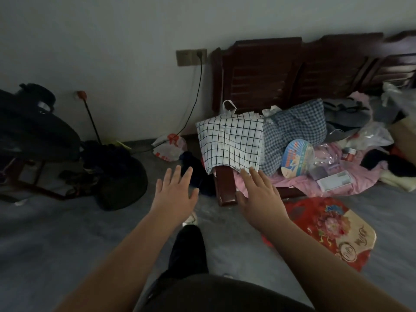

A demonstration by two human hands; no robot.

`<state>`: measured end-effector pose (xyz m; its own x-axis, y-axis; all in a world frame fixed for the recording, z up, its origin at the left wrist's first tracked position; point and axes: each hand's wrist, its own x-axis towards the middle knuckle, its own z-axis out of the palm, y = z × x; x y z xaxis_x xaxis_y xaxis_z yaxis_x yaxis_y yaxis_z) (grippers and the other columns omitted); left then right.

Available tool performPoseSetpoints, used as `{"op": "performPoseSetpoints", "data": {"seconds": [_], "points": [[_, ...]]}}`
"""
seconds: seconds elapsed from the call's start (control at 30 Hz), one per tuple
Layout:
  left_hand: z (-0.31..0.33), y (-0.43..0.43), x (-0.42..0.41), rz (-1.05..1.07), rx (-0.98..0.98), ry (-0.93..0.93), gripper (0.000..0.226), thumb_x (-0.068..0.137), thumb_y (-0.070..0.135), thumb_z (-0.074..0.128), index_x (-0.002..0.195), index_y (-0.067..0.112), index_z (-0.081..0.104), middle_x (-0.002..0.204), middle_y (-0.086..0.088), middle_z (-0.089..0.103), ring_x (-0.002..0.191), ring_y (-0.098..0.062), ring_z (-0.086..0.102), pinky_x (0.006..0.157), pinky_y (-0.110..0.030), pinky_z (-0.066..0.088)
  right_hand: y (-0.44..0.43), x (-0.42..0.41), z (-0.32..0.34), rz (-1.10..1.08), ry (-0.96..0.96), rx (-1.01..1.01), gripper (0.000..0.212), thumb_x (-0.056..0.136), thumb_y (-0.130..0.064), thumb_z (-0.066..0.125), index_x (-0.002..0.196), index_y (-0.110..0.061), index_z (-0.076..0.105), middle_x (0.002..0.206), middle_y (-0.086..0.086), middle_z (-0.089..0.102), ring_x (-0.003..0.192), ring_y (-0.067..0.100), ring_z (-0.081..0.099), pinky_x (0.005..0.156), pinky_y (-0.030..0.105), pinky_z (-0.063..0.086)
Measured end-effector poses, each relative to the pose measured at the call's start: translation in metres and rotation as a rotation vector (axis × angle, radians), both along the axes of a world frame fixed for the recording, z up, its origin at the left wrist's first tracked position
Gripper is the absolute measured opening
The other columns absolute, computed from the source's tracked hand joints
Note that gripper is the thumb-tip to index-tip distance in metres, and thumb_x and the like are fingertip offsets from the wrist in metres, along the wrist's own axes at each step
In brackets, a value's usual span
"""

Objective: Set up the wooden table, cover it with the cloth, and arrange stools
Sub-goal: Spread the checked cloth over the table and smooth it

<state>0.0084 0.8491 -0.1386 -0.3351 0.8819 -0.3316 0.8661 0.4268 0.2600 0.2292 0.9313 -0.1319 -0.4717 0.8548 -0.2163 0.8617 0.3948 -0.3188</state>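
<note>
A folded white cloth with a black grid [230, 140] lies draped over the armrest [226, 190] of a dark wooden bench. My right hand [258, 194] is stretched out flat just below the cloth's lower edge, fingertips close to it, holding nothing. My left hand [175, 192] is spread open over the floor to the left of the armrest, apart from the cloth. No wooden table or stools can be made out for certain.
The dark wooden bench [292, 68] against the wall is piled with a blue checked fabric [295, 131], a round fan [296, 158], pink bedding and plastic bags. A red floral mat [331, 230] lies on the grey floor. Dark bags and furniture [45, 143] crowd the left.
</note>
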Motion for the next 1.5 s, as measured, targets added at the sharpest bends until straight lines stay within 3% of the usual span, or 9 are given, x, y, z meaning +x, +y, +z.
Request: {"op": "performPoseSetpoints", "data": {"seconds": [0.2,0.4,0.77,0.9,1.1,1.2,1.3,1.4,1.5], "points": [[-0.041,0.110,-0.065,-0.092,-0.072,-0.032,0.068,0.102,0.051,0.033,0.159,0.031,0.001,0.168,-0.004,-0.001,0.154,-0.027,-0.006,0.123,-0.050,0.005,0.091,-0.059,-0.034,-0.077,-0.024,-0.089,0.067,0.101,-0.045,0.040,0.160,-0.026,0.014,0.168,0.001,0.011,0.155,0.022,0.001,0.123,0.054,0.015],[-0.100,0.200,-0.113,-0.214,-0.166,-0.048,0.067,0.102,0.051,0.031,0.159,0.030,0.003,0.168,-0.004,0.002,0.154,-0.029,-0.001,0.123,-0.051,0.008,0.168,-0.108,-0.079,-0.166,-0.028,-0.213,0.065,0.103,-0.044,0.037,0.160,-0.028,0.012,0.169,-0.003,0.008,0.155,0.017,-0.002,0.125,0.045,0.008],[-0.299,0.305,-0.136,-0.068,-0.378,-0.225,0.066,0.102,0.047,0.036,0.159,0.025,0.011,0.166,-0.007,0.012,0.151,-0.031,0.015,0.120,-0.052,0.021,0.269,-0.158,-0.261,-0.161,-0.079,-0.339,0.066,0.103,-0.045,0.034,0.160,-0.030,0.006,0.168,-0.007,-0.003,0.154,0.015,-0.007,0.126,0.042,0.007],[-0.371,0.318,-0.130,0.176,-0.396,-0.473,0.064,0.103,0.042,0.040,0.158,0.023,0.015,0.164,-0.006,0.022,0.148,-0.032,0.023,0.120,-0.050,0.024,0.284,-0.166,-0.327,-0.108,-0.113,-0.314,0.069,0.103,-0.048,0.031,0.160,-0.031,-0.003,0.167,-0.006,-0.014,0.153,0.016,-0.018,0.126,0.042,-0.001],[-0.447,0.346,-0.120,0.847,-0.287,-0.974,0.051,0.107,0.038,0.034,0.150,0.011,0.037,0.154,-0.010,0.040,0.140,-0.030,0.040,0.110,-0.039,0.036,0.288,-0.163,-0.387,-0.086,-0.095,-0.264,0.070,0.103,-0.044,0.034,0.161,-0.030,-0.003,0.168,-0.004,-0.015,0.152,0.017,-0.021,0.125,0.040,-0.004],[-0.465,0.352,-0.114,1.223,-0.222,-1.302,0.037,0.102,0.043,0.044,0.121,0.017,0.062,0.110,0.000,0.070,0.092,-0.020,0.065,0.078,-0.035,0.051,0.287,-0.160,-0.397,-0.090,-0.064,-0.241,0.071,0.102,-0.043,0.039,0.161,-0.030,0.001,0.169,-0.002,-0.010,0.153,0.018,-0.018,0.125,0.039,-0.002],[-0.465,0.359,-0.115,1.272,-0.197,-1.383,0.026,0.099,0.041,0.053,0.095,0.019,0.066,0.075,0.002,0.067,0.067,-0.017,0.060,0.057,-0.028,0.046,0.288,-0.161,-0.398,-0.078,-0.081,-0.250,0.070,0.102,-0.043,0.037,0.161,-0.030,0.001,0.168,-0.002,-0.011,0.153,0.019,-0.017,0.125,0.039,-0.002],[-0.451,0.356,-0.124,1.335,-0.155,-1.377,0.026,0.096,0.037,0.061,0.101,0.013,0.070,0.087,-0.006,0.073,0.072,-0.021,0.070,0.058,-0.030,0.055,0.290,-0.161,-0.393,-0.075,-0.111,-0.271,0.070,0.102,-0.047,0.035,0.161,-0.031,-0.002,0.168,-0.003,-0.013,0.153,0.018,-0.018,0.125,0.039,-0.002],[-0.432,0.342,-0.144,1.284,-0.173,-1.308,0.037,0.092,0.035,0.068,0.118,0.008,0.069,0.112,-0.014,0.074,0.092,-0.030,0.074,0.071,-0.045,0.061,0.293,-0.161,-0.383,-0.072,-0.147,-0.311,0.072,0.102,-0.047,0.035,0.160,-0.032,-0.004,0.167,-0.004,-0.016,0.153,0.018,-0.019,0.126,0.042,-0.001]]}}
